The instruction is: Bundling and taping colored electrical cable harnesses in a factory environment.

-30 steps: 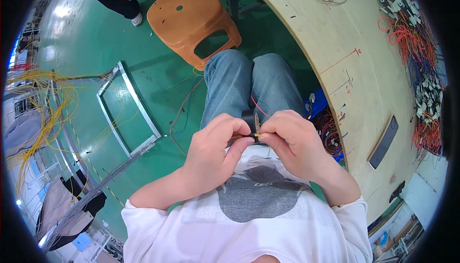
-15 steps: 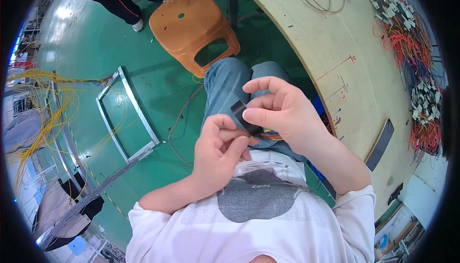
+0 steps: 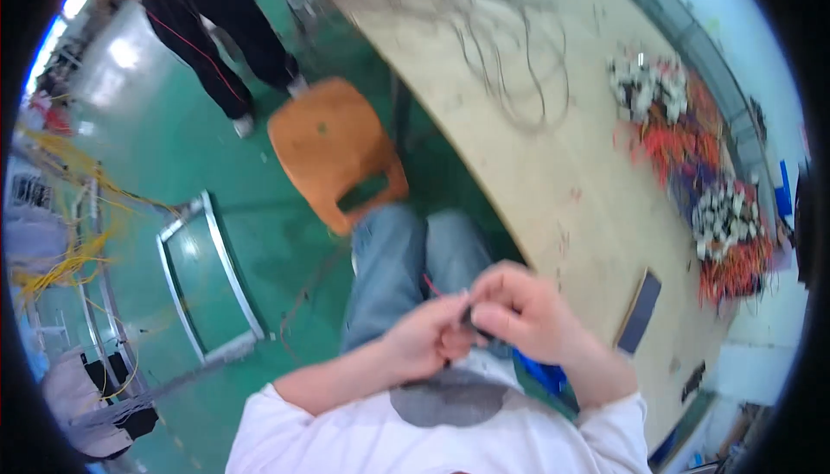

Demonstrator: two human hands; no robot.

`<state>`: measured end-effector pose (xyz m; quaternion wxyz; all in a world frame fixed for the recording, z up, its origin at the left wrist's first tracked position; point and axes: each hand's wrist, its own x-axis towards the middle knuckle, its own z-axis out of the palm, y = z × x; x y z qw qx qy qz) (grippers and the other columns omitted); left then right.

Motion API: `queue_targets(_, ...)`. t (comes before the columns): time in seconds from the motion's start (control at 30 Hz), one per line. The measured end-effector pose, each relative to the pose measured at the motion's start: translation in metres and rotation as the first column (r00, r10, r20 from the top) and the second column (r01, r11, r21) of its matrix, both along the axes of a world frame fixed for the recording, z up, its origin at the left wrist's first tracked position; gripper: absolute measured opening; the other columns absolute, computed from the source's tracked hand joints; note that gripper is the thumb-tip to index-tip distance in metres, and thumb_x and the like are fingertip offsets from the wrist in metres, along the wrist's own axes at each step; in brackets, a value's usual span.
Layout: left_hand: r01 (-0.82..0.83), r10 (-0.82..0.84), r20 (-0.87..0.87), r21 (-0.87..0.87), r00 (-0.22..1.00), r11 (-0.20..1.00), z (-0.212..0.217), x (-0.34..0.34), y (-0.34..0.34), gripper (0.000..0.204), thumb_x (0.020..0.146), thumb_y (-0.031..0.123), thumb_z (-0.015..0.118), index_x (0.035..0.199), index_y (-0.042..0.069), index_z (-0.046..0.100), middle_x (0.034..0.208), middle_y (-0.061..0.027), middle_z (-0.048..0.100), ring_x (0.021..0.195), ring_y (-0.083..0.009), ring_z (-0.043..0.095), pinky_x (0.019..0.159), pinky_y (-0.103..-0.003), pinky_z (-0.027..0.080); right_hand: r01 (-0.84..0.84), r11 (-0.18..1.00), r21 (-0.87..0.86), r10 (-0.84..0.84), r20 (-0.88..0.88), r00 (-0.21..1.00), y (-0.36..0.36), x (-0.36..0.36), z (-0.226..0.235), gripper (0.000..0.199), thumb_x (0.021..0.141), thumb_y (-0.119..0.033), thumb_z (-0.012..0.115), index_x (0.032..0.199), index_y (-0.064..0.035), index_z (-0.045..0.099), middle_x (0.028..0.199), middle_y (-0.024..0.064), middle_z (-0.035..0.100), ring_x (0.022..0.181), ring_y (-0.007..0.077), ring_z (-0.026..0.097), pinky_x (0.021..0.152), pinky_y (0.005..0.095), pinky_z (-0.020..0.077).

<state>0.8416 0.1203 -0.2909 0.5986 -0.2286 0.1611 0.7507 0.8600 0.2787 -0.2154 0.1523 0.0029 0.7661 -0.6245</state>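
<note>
My two hands meet just above my lap, with the fingertips close together and blurred by motion. My left hand (image 3: 428, 340) is closed, its fingers pinched round thin wires; a short red wire (image 3: 430, 284) sticks out beyond them. My right hand (image 3: 532, 314) curls round a small black thing that looks like a roll of tape (image 3: 471, 317). Only a dark sliver of it shows between the hands, the rest being covered by fingers.
A wooden table (image 3: 519, 189) runs along my right, bearing a phone (image 3: 640, 311), loops of cable (image 3: 532, 68) and bundled wires with white connectors (image 3: 726, 219). Ahead stand an orange stool (image 3: 333, 141) and a person (image 3: 212, 33). A metal frame (image 3: 229, 249) lies left, near yellow wires (image 3: 73, 271).
The view has shifted, so more of the person and table's far end shows. My hands have drawn closer together, and the black roll, plainly visible before, is now mostly hidden by fingers.
</note>
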Motion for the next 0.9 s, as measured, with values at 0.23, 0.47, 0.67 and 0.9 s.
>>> queue_targets(0.23, 0.02, -0.081, -0.37, -0.165, 0.926, 0.986, -0.026, 0.002, 0.0, 0.01, 0.085, 0.024, 0.052, 0.085, 0.014, 0.051, 0.06, 0.006, 0.04, 0.043, -0.0025, 0.028, 0.036, -0.017, 0.019, -0.468, 0.239, 0.851, 0.672, 0.203, 0.712, -0.01, -0.095, 0.085, 0.047, 0.08, -0.024, 0.048, 0.124, -0.0125, 0.036, 0.084, 0.0172, 0.06, 0.078, 0.0335, 0.058, 0.07, 0.0432, 0.0442)
queue_targets(0.47, 0.018, -0.048, -0.484, -0.067, 0.874, 0.998, -0.038, 0.001, 0.012, 0.011, 0.085, 0.02, 0.051, 0.076, 0.016, 0.047, 0.054, 0.0089, 0.029, 0.042, -0.0026, 0.02, 0.038, -0.018, 0.013, -0.323, 0.369, 0.871, 0.915, -0.281, 0.288, -0.186, -0.154, 0.19, 0.067, 0.071, -0.001, 0.042, 0.133, -0.0153, 0.021, 0.078, 0.0189, 0.059, 0.07, 0.0282, 0.058, 0.062, 0.0375, 0.0444)
queue_targets(0.67, 0.011, -0.185, -0.563, -0.298, 0.805, 0.954, 0.018, 0.001, -0.009, 0.02, 0.084, 0.022, 0.051, 0.068, 0.01, 0.048, 0.055, 0.0045, 0.038, 0.04, -0.0063, 0.031, 0.035, -0.021, 0.021, -0.538, -0.211, 0.816, 0.906, 0.37, 0.206, -0.243, -0.168, 0.183, 0.038, 0.073, -0.004, 0.044, 0.108, -0.0127, 0.054, 0.069, 0.0101, 0.06, 0.057, 0.0147, 0.056, 0.052, 0.0284, 0.0465)
queue_targets(0.9, -0.03, -0.123, -0.776, -0.179, 0.618, 0.983, -0.021, 0.001, -0.011, 0.01, 0.081, 0.015, 0.056, 0.072, 0.012, 0.053, 0.055, 0.006, 0.039, 0.042, -0.0042, 0.03, 0.038, -0.017, 0.022, 0.691, 0.437, 0.576, 0.216, -0.813, 0.541, -0.099, -0.282, 0.263, 0.054, 0.076, -0.014, 0.04, 0.118, 0.0147, 0.024, 0.09, 0.0252, 0.058, 0.082, 0.0328, 0.06, 0.071, 0.0384, 0.0476)
